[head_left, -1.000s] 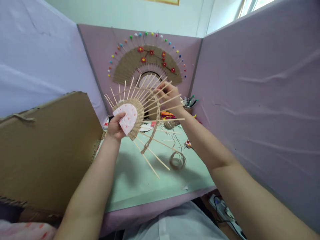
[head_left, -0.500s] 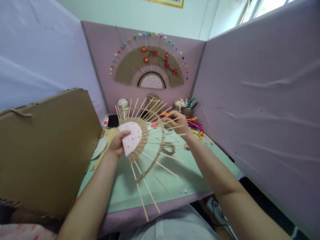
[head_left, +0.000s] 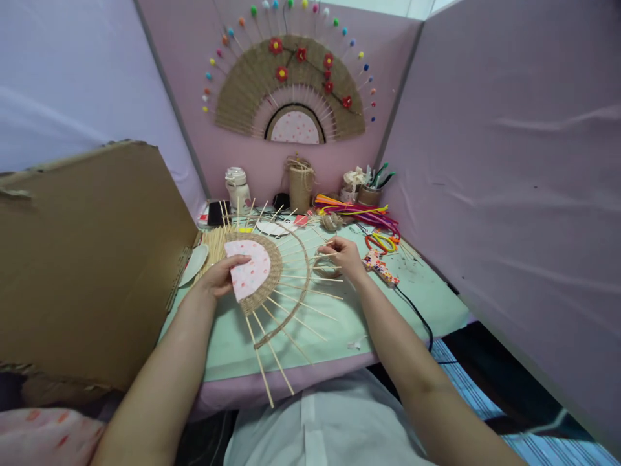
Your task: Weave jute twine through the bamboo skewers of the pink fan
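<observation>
A half-made fan (head_left: 264, 285) of thin wooden sticks, with woven twine around a pink spotted paper half-circle, lies low over the green table (head_left: 339, 323). My left hand (head_left: 218, 275) grips the fan at the paper centre, thumb on top. My right hand (head_left: 342, 254) is closed on the twine strand at the fan's right side, among the stick tips. A twine coil (head_left: 326, 270) lies just under that hand.
A cardboard sheet (head_left: 87, 259) stands at the left. A finished fan (head_left: 291, 97) with red flowers hangs on the back wall. Jars, a twine-wrapped cup (head_left: 299, 184), coloured pipe cleaners (head_left: 354, 212), scissors (head_left: 381, 241) and a glue gun (head_left: 381, 266) crowd the table's back and right.
Both hands have lowered the fan from in front of the wall down to the table. The view has tilted down with them.
</observation>
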Motion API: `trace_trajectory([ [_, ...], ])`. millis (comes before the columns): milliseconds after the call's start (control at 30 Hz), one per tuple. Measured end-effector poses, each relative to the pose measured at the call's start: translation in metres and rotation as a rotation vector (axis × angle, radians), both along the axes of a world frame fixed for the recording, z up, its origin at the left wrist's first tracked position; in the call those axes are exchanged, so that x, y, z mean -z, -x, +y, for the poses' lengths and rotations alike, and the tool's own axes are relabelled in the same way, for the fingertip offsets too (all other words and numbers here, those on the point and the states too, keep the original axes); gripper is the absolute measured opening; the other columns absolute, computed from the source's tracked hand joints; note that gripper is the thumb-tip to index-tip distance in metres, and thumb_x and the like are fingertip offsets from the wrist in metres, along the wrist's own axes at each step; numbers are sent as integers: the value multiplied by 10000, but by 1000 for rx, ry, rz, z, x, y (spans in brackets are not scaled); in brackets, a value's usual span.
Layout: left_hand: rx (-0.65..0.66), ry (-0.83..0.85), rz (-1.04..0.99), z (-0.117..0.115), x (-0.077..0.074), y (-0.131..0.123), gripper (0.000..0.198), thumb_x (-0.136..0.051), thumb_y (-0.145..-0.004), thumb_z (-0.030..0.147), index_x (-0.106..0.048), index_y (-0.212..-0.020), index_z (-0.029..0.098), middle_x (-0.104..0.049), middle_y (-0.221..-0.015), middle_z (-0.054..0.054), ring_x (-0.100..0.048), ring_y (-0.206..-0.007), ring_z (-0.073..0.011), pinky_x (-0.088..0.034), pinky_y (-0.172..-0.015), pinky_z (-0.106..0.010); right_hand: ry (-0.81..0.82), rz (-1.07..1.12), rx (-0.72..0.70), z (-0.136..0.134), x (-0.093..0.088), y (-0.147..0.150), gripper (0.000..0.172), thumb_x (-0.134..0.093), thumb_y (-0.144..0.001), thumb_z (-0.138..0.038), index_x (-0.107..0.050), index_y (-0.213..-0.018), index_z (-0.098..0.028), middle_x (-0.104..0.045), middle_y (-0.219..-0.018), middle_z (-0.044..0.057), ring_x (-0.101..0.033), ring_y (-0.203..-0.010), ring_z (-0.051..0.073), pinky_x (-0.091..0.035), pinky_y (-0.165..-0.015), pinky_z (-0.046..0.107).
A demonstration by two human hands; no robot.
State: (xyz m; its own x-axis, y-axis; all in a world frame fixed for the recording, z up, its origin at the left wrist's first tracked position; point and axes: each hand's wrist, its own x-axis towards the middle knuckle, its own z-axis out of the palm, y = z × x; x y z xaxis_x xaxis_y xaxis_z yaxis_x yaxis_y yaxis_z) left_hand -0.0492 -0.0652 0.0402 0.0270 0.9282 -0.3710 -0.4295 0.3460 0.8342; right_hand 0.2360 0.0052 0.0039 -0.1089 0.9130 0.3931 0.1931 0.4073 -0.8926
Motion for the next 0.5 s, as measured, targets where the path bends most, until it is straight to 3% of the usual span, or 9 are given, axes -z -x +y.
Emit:
trace_trajectory([
  [267,-1,45,69,1,-1,3,175,-594,-699,31,-663,-840,108,-718,-716,-122,-693,-605,-209,-579,-635,-287,-35,-146,47,2,11,-3,392,-683,-657,-504,-490,-545,-181,-431,-523,-41,-346,-512,93,-286,-504,245],
  [500,-18,85,113,1,-4,3,170,-598,-701,30,-654,-842,106,-716,-704,-120,-687,-574,-202,-578,-609,-282,-41,-443,155,-1,10,-7,405,-656,-671,-508,-457,-523,-189,-443,-487,-35,-358,-511,102,-243,-504,237],
])
